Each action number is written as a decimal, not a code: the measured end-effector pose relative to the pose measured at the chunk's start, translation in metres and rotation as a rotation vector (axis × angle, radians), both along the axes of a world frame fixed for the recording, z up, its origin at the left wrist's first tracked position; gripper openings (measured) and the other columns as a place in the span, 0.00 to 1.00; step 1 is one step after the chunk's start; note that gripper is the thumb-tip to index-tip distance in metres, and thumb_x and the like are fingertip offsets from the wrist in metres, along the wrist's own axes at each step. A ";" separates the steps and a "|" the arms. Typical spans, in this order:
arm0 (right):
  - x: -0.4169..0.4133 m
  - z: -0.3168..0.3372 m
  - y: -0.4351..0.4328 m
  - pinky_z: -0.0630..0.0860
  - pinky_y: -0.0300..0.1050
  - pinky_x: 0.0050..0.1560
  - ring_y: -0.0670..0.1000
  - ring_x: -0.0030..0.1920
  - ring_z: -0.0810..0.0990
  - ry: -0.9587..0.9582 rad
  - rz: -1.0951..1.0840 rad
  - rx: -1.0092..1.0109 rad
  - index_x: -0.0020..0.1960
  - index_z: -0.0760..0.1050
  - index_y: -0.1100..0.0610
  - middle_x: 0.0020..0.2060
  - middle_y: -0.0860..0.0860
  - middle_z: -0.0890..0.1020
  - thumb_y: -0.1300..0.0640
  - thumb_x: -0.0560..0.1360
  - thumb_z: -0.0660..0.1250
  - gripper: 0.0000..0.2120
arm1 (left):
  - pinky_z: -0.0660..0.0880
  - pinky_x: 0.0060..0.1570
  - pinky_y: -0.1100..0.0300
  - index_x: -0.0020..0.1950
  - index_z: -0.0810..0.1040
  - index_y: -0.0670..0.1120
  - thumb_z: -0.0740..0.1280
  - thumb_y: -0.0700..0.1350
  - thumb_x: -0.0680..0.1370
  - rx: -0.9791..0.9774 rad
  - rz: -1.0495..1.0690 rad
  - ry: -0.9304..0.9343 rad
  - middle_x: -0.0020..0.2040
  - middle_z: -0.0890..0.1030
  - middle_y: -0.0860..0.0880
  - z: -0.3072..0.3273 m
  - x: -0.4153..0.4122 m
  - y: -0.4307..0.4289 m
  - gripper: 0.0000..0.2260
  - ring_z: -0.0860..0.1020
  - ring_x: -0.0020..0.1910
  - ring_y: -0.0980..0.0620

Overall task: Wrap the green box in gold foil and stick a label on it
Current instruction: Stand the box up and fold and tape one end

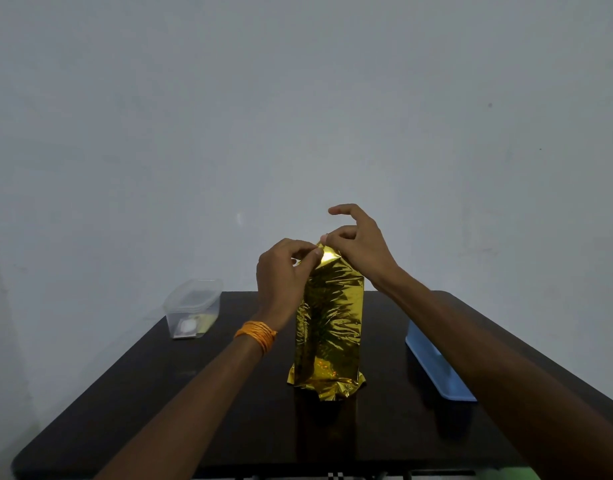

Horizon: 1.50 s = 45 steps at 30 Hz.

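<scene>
Wrapped box (332,327) upright on table (194,410), directly below our hands. Our left hand (284,271), right hand (362,252) both pinch foil (330,255) at its top; right forefinger raised.

Clear tub (192,306) and blue tray (436,368) on dark table (194,410)

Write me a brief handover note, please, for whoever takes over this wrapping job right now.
Left hand: pinches the top edge of the gold foil.
Right hand: pinches the same top edge from the other side, index finger raised.
The foil-wrapped parcel stands upright mid-table. A clear container is at the rear left and a blue tray at the right.
Done: foil covers all the sides in view; no green shows.
Left: fold the top shut, tidy the flared bottom end, stick on the label; none shows yet.
</scene>
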State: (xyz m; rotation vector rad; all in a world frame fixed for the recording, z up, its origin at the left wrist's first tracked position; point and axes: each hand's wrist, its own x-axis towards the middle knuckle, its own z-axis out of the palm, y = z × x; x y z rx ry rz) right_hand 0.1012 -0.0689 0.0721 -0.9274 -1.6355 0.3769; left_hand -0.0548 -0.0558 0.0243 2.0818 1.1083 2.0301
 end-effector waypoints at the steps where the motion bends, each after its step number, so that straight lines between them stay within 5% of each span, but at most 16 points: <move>1: 0.000 0.000 0.001 0.77 0.43 0.53 0.45 0.44 0.84 -0.005 0.003 0.002 0.66 0.71 0.49 0.38 0.49 0.87 0.56 0.74 0.73 0.22 | 0.79 0.43 0.65 0.49 0.86 0.47 0.73 0.49 0.76 -0.030 -0.024 -0.007 0.44 0.84 0.54 0.002 0.000 0.000 0.07 0.81 0.43 0.59; 5: 0.002 0.002 0.001 0.78 0.45 0.58 0.46 0.49 0.84 -0.027 0.062 -0.053 0.68 0.69 0.49 0.45 0.48 0.87 0.54 0.74 0.74 0.25 | 0.77 0.42 0.71 0.46 0.86 0.50 0.73 0.48 0.76 -0.151 -0.183 -0.063 0.40 0.84 0.58 0.011 -0.003 0.000 0.03 0.81 0.42 0.62; 14: 0.002 0.002 0.009 0.80 0.52 0.58 0.50 0.47 0.86 0.028 0.100 -0.093 0.67 0.71 0.50 0.43 0.53 0.87 0.59 0.73 0.75 0.26 | 0.80 0.49 0.61 0.50 0.86 0.44 0.72 0.45 0.77 -0.313 -0.396 -0.124 0.45 0.86 0.49 0.011 -0.014 0.013 0.06 0.83 0.47 0.54; 21: -0.002 0.003 0.019 0.82 0.52 0.53 0.51 0.44 0.86 0.049 0.048 -0.100 0.65 0.71 0.50 0.42 0.55 0.87 0.60 0.72 0.76 0.26 | 0.79 0.59 0.50 0.59 0.80 0.54 0.64 0.61 0.78 -0.377 -0.401 -0.077 0.55 0.83 0.53 -0.002 -0.017 0.022 0.16 0.80 0.57 0.53; 23: -0.001 0.003 0.024 0.83 0.54 0.52 0.52 0.44 0.86 0.042 0.030 -0.131 0.65 0.70 0.50 0.41 0.54 0.87 0.60 0.71 0.76 0.27 | 0.79 0.58 0.49 0.62 0.78 0.55 0.64 0.59 0.79 -0.391 -0.394 -0.094 0.57 0.81 0.53 -0.005 -0.019 0.022 0.14 0.80 0.58 0.53; 28: 0.004 0.004 0.036 0.82 0.53 0.52 0.54 0.47 0.84 -0.002 -0.018 -0.251 0.65 0.70 0.50 0.44 0.52 0.85 0.59 0.70 0.77 0.27 | 0.77 0.41 0.70 0.67 0.74 0.51 0.68 0.48 0.80 -0.354 -0.364 -0.004 0.57 0.80 0.51 -0.003 -0.022 0.017 0.16 0.80 0.52 0.59; 36: 0.004 -0.007 0.049 0.79 0.43 0.40 0.51 0.49 0.83 -0.058 -0.084 -0.336 0.65 0.72 0.51 0.55 0.52 0.77 0.59 0.68 0.78 0.28 | 0.81 0.55 0.57 0.56 0.83 0.49 0.69 0.43 0.79 -0.290 -0.376 0.040 0.61 0.78 0.49 -0.010 -0.022 0.024 0.07 0.82 0.53 0.56; 45: 0.004 -0.010 0.053 0.81 0.45 0.44 0.53 0.48 0.83 -0.090 -0.091 -0.371 0.65 0.70 0.50 0.48 0.52 0.79 0.61 0.67 0.79 0.30 | 0.80 0.55 0.49 0.47 0.85 0.49 0.73 0.37 0.74 -0.468 -0.457 -0.088 0.48 0.84 0.52 -0.001 -0.023 0.026 0.08 0.84 0.50 0.51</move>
